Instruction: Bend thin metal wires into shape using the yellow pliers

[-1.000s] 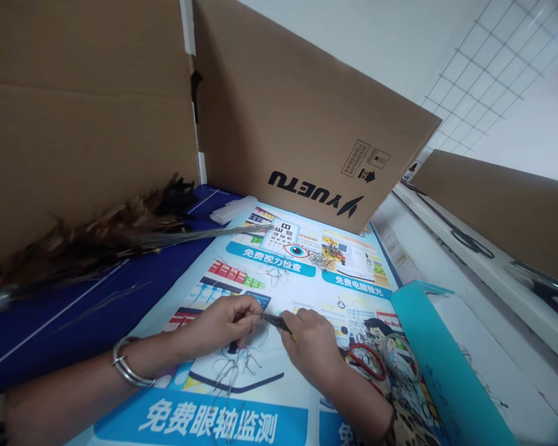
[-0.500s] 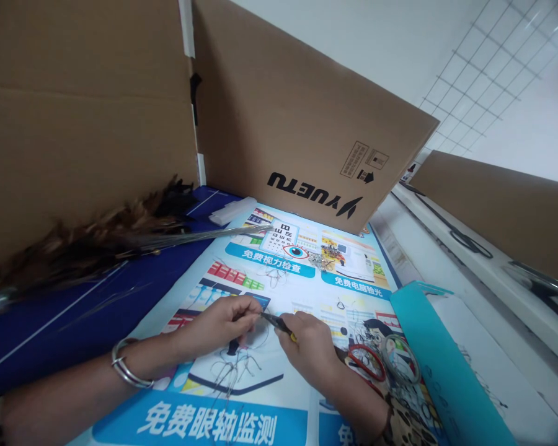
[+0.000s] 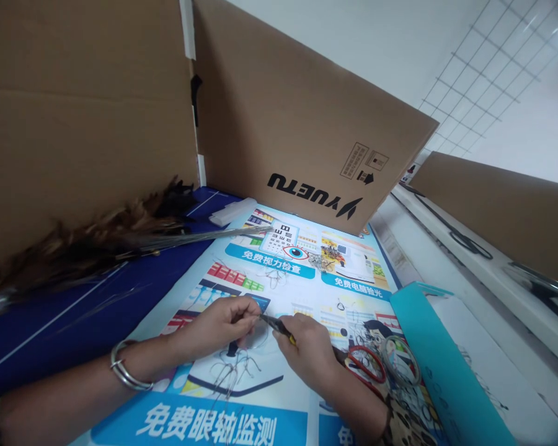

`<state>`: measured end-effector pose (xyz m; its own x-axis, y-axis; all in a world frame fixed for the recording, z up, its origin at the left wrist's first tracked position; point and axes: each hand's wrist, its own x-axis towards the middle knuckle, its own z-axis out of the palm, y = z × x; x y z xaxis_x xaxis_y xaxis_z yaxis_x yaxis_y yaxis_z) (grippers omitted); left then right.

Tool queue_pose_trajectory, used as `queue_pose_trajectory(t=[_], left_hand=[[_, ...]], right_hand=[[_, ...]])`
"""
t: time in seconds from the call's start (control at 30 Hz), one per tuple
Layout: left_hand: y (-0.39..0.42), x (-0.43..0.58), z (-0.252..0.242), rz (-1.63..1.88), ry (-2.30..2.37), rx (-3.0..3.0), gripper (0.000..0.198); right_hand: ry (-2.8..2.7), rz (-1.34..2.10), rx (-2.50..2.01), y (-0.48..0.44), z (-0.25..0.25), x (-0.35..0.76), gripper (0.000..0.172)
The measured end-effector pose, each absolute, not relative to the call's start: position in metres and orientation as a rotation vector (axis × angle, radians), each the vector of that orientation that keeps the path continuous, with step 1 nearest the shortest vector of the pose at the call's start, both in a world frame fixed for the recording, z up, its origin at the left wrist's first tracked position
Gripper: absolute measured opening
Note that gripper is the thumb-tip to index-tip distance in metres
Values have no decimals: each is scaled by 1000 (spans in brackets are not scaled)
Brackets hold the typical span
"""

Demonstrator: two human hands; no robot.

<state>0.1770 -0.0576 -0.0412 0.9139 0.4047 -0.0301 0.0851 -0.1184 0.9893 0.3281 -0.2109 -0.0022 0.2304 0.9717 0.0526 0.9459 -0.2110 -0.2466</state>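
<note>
My left hand (image 3: pixel 236 319), with silver bangles on the wrist, is closed in a pinch on what looks like a thin wire, mostly hidden by the fingers. Pliers (image 3: pixel 278 324) with black and yellow handles are wrapped in my right hand (image 3: pixel 309 350). Their tip meets the fingertips of my left hand. Below the hands, a loose bunch of thin bent wires (image 3: pixel 232 375) lies on the printed poster (image 3: pixel 297 387). Beside my right forearm are red-handled scissors (image 3: pixel 366 364) and a coil of wire (image 3: pixel 402 359).
Cardboard panels (image 3: pixel 279 111) stand at the back and left. Brown feathers (image 3: pixel 97 241) and long thin rods (image 3: pixel 209 234) lie on the blue cloth (image 3: pixel 69 322) at left. More wire pieces (image 3: pixel 320 261) rest farther back. A teal box (image 3: pixel 446 359) sits at right.
Almost nothing differs. My right hand and the pliers have shifted very slightly left; my left hand keeps its pinch in the same place.
</note>
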Motion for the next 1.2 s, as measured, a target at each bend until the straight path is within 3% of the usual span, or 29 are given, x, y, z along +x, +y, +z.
queue_pose_trajectory(t=[0.6, 1.2], left_hand=[[-59, 176, -39, 299, 374, 1870, 11], [-60, 176, -36, 336, 432, 2002, 10]], right_hand=[[-1915, -118, -2318, -213, -6, 328, 11], [-1949, -92, -2362, -213, -8, 324, 11]])
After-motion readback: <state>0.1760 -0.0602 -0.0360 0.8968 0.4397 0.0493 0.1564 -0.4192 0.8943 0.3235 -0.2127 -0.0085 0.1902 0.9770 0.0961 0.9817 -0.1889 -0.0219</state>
